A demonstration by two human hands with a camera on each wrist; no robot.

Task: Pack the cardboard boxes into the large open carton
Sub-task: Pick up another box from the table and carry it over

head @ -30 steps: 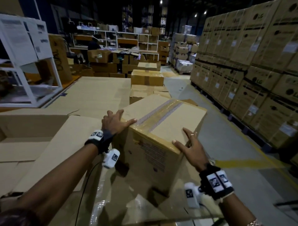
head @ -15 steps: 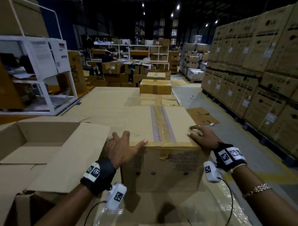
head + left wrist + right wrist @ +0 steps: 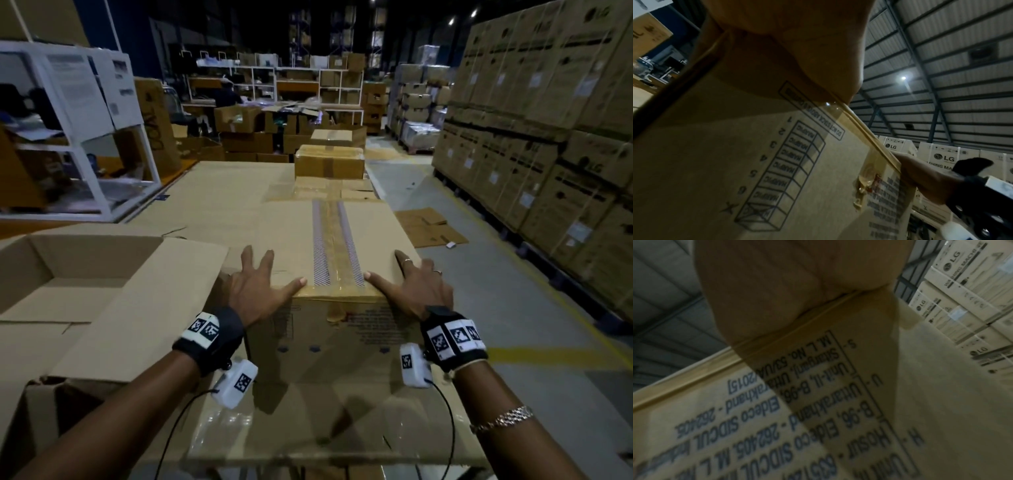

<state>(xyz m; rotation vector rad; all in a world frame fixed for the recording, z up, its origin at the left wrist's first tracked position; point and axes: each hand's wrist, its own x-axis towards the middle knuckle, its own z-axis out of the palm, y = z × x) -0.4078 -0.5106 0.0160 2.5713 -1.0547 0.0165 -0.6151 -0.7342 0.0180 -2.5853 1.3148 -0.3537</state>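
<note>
A big open brown cardboard carton (image 3: 85, 274) sits on the left. Just beside it stands a brown taped-up cardboard box (image 3: 329, 329) with printed writing. The left hand (image 3: 258, 291) and right hand (image 3: 416, 289) lie flat on top, fingers spread.

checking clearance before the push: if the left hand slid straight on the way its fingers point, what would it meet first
Probably nothing at once: the left hand lies flat on the taped box, fingers pointing away along its bare top. Past the far edge, the smaller sealed box stands somewhat to the right; depth is unclear.
</note>
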